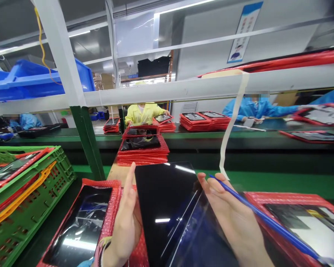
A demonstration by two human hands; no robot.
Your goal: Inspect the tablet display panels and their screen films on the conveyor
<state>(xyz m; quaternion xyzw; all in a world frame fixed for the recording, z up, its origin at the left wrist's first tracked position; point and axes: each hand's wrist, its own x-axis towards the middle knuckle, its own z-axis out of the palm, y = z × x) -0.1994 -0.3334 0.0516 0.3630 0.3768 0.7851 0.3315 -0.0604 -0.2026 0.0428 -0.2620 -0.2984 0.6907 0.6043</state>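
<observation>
At 6 o'clock in the view, a glossy black panel (169,204), face toward the camera, long axis from about 12 to 5 o'clock. Flanked by both hands, neither clearly nearer: left hand (126,218) at the 9 o'clock edge, right hand (232,213) at the 3 o'clock edge. On the left, straight fingers along the border; cannot tell how closed a grip behind the glass. On the right, grip closed on a slim blue pen-like tool (272,223), slanted from 10 to 4 o'clock, fingertips close to the panel; cannot tell whether touching. Beyond, at 9 o'clock, a red bubble sleeve (116,193) with a dark screen (85,218); at 3 o'clock, a second red sleeve (284,199); at 11 o'clock, stacked red sleeves (143,160).
</observation>
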